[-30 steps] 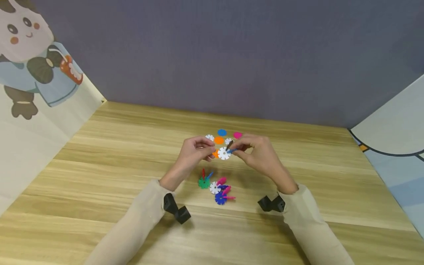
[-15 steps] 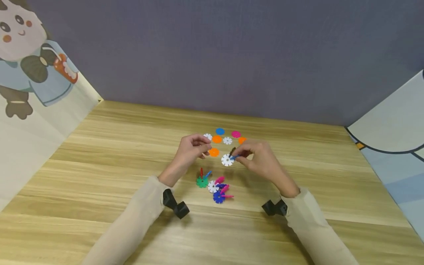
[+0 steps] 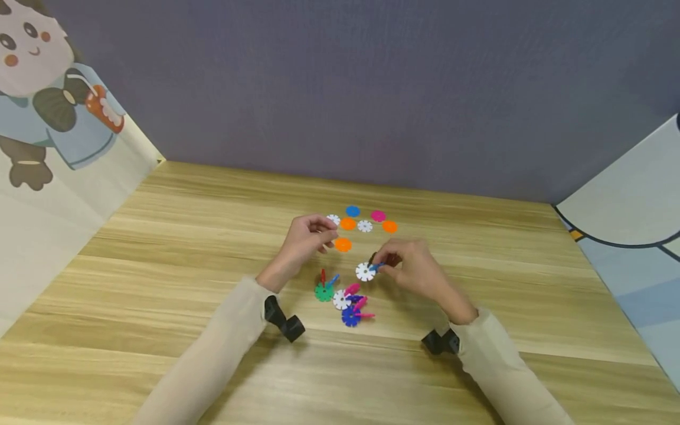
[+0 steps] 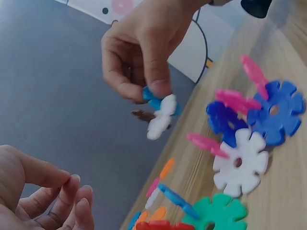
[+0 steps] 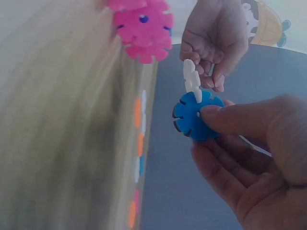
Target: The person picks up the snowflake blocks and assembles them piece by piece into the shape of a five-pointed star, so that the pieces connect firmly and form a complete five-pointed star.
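Observation:
My right hand (image 3: 414, 267) pinches a blue interlocking disc (image 5: 189, 115) between thumb and fingers. A white disc (image 3: 365, 272) is slotted into the blue one, and a brown disc (image 4: 142, 115) shows behind them. The joined discs hang above the table. My left hand (image 3: 304, 239) hovers to the left with loosely curled fingers; nothing shows between them. Nearer to me lie joined pieces: a green disc (image 3: 324, 292) with red and blue discs standing in it, and a white disc (image 3: 342, 300) near a dark blue disc (image 3: 350, 316) with pink discs attached.
Loose flat discs lie beyond the hands: blue (image 3: 353, 211), pink (image 3: 378, 216), white (image 3: 365, 226) and several orange, one orange disc (image 3: 343, 244) closer to my left hand. The wooden table (image 3: 212, 236) meets a dark grey wall panel (image 3: 340, 88) at the back.
My right hand has drawn the joined discs away from my left hand, toward me and slightly right. My left hand has stayed nearly in place. The loose discs behind are more visible.

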Motion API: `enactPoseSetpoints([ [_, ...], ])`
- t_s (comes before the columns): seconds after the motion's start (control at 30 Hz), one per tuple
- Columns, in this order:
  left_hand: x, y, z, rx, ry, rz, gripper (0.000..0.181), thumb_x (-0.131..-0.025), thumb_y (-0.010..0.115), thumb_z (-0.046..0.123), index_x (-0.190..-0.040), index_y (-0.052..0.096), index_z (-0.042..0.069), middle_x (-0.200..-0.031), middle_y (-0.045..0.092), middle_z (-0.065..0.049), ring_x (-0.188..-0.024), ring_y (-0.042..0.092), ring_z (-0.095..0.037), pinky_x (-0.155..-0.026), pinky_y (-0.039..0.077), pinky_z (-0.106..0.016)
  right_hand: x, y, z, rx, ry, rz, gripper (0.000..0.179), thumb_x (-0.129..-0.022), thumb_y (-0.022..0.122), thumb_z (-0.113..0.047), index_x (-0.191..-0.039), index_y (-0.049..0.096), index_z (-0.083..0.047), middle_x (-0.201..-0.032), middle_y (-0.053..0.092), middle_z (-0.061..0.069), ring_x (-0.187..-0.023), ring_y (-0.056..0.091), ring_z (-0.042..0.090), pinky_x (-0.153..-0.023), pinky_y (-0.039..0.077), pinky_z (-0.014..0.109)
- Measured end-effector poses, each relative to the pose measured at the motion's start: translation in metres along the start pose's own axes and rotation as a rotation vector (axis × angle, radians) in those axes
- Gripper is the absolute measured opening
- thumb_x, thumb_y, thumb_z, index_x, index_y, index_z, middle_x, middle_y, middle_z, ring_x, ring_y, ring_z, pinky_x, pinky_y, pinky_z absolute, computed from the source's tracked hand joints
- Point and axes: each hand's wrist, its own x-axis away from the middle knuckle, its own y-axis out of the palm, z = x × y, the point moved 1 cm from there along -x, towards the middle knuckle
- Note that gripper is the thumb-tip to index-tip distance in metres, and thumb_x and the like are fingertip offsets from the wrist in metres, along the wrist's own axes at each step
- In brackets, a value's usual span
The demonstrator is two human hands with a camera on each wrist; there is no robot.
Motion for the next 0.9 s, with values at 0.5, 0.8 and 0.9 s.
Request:
enactPoseSetpoints([
  [0.5, -0.017, 0.001, -0.011, -0.064, -0.034, -0.037, 0.02, -0.087, 0.061, -0.001, -0.105, 0.061, -0.01, -0.081, 0.061, -0.004, -0.068, 0.06, -0.016, -0.059, 0.051, -0.025, 0.006, 0.012, 0.006, 0.003, 0.04, -0.076, 0.015, -0.075, 0.071, 0.009, -0.08, 0.068, -0.005, -0.08, 0.069, 0.004, -0.072, 0.06, 0.01, -0.067, 0.054, 0.02],
  [0.8, -0.021, 0.001, -0.016, -0.059, -0.038, -0.045, 0.02, -0.087, 0.061, -0.003, -0.105, 0.06, -0.012, -0.08, 0.061, -0.004, -0.067, 0.058, -0.015, -0.058, 0.051, -0.024, 0.007, 0.014, 0.006, 0.021, 0.037, -0.08, 0.016, -0.074, 0.072, 0.009, -0.079, 0.068, -0.006, -0.078, 0.069, 0.002, -0.07, 0.06, 0.009, -0.066, 0.053, 0.02],
  [0.9, -0.021, -0.001, -0.018, -0.061, -0.042, -0.036, 0.021, -0.086, 0.06, -0.004, -0.105, 0.06, -0.012, -0.08, 0.061, -0.005, -0.068, 0.059, -0.016, -0.059, 0.052, -0.024, 0.007, 0.015, 0.005, 0.027, 0.034, -0.098, 0.015, -0.074, 0.072, 0.007, -0.079, 0.068, -0.007, -0.078, 0.069, 0.002, -0.07, 0.059, 0.008, -0.065, 0.053, 0.02],
])
